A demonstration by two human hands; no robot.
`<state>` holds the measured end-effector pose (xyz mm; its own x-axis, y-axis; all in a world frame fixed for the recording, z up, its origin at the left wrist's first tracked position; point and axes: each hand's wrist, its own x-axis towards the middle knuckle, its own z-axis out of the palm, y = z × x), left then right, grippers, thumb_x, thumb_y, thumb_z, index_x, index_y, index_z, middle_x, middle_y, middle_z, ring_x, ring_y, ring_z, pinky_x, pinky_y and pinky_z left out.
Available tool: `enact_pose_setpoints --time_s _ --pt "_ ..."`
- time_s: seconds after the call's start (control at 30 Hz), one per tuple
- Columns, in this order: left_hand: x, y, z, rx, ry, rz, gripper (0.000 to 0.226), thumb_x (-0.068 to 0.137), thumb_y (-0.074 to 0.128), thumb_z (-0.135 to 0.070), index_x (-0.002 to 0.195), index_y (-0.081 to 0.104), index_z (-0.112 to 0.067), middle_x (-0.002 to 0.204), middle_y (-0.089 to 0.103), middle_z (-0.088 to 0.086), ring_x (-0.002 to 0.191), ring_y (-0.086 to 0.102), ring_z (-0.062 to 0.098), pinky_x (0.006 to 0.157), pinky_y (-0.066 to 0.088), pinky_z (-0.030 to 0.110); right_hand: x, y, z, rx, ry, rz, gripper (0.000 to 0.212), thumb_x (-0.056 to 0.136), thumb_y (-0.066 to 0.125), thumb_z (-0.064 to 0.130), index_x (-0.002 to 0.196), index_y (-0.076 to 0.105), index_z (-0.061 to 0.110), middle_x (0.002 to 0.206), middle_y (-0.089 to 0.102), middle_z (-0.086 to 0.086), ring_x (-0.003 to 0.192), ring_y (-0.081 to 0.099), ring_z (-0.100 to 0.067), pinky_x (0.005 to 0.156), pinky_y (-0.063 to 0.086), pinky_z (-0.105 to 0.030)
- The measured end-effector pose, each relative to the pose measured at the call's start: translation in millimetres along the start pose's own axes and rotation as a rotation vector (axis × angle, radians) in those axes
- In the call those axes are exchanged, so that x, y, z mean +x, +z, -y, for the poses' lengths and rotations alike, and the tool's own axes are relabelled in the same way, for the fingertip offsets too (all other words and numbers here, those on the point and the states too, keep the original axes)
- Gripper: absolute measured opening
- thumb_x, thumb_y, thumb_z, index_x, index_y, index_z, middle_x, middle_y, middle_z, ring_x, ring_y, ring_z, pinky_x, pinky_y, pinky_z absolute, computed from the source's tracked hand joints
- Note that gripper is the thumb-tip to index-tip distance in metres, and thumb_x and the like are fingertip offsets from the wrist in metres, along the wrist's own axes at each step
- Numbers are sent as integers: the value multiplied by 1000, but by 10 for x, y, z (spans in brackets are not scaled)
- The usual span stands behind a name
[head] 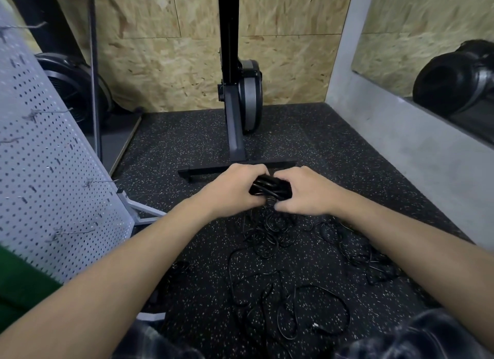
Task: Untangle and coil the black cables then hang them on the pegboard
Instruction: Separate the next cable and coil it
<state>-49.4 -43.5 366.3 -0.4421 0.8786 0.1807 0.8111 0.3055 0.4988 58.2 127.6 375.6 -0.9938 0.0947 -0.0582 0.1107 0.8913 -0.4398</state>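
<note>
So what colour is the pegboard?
The pegboard is light grey, best seen in the head view.

— What carried everything?
— A black rubber floor (187, 144), flecked with white.
— And what lay on it?
— Loose black cables (267, 291) sprawled in tangled loops. A machine's crossbar foot (203, 171) stood farther back, with a grey frame leg (144, 210) at the left.

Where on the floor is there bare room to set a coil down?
Bare floor: between the pegboard and the left hand; also between the machine base and the grey wall. Loose cables crowd the floor nearer the person.
</note>
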Motion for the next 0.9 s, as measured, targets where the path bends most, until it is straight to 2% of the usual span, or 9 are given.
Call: enact_pose_setpoints --time_s 0.17,0.27,0.4,0.53,0.6,0.67,0.73,0.8,0.9 --pt "-19 14 46 -185 -14 -191 45 80 80 -9 116 59 -26 99 71 -12 91 68 4 77 52 19 -69 18 -23 220 18 40 6 98 67 24 93 71 24 80 79 10 80 73 -13 80 56 -35" --pt "18 78 180 -280 -114 -264 35 88 77 -12 114 61 -29 102 74 -10 97 70 4 92 57 29 -83 -57 -75 309 -12 -54 13 103 64 27 93 68 22 75 76 7 74 72 -20 81 60 -48" --pt "2 288 392 -491 -279 -47 6 101 67 -18 106 68 -18 102 78 -1 101 73 17 101 54 41 -87 -137 -141 459 -28 -131 14 106 61 22 93 62 15 69 62 6 68 64 -10 83 60 -46" --pt "-31 592 337 -624 -354 136 27 112 47 -31 100 62 -12 96 80 10 86 73 19 90 48 36 -79 -132 -212 451 -22 -236 22 105 61 26 84 59 18 68 62 6 68 64 -17 83 58 -52" --pt "-29 673 309 -721 -410 169 37 113 40 -35 94 59 -10 80 73 10 79 77 20 88 50 38 -48 -137 -262 491 16 -320 28 104 62 27 77 56 21 67 61 6 67 62 -18 82 56 -53" --pt "-3 680 294 -759 -428 46 40 113 39 -39 91 59 -13 65 56 -1 61 69 21 80 51 49 -22 -95 -323 529 93 -379 31 103 63 33 74 56 25 67 59 4 67 58 -18 78 55 -49" --pt "52 640 269 -641 -403 -135 41 113 38 -42 89 62 -18 56 46 -12 50 49 12 64 47 44 -9 -4 -359 564 193 -400 32 101 63 42 74 57 26 70 58 3 69 57 -18 76 51 -42" --pt "93 572 161 -539 -384 -231 42 113 35 -41 94 67 -23 52 47 -19 53 43 6 60 38 35 -5 81 -337 657 255 -413 34 99 67 47 74 59 25 68 59 6 68 57 -15 77 50 -40" --pt "109 483 -1 -548 -373 -215 41 114 34 -36 109 74 -28 58 55 -26 64 47 1 66 38 29 -20 115 -215 833 237 -389 28 94 76 45 74 73 26 61 67 17 62 61 -1 77 51 -34"
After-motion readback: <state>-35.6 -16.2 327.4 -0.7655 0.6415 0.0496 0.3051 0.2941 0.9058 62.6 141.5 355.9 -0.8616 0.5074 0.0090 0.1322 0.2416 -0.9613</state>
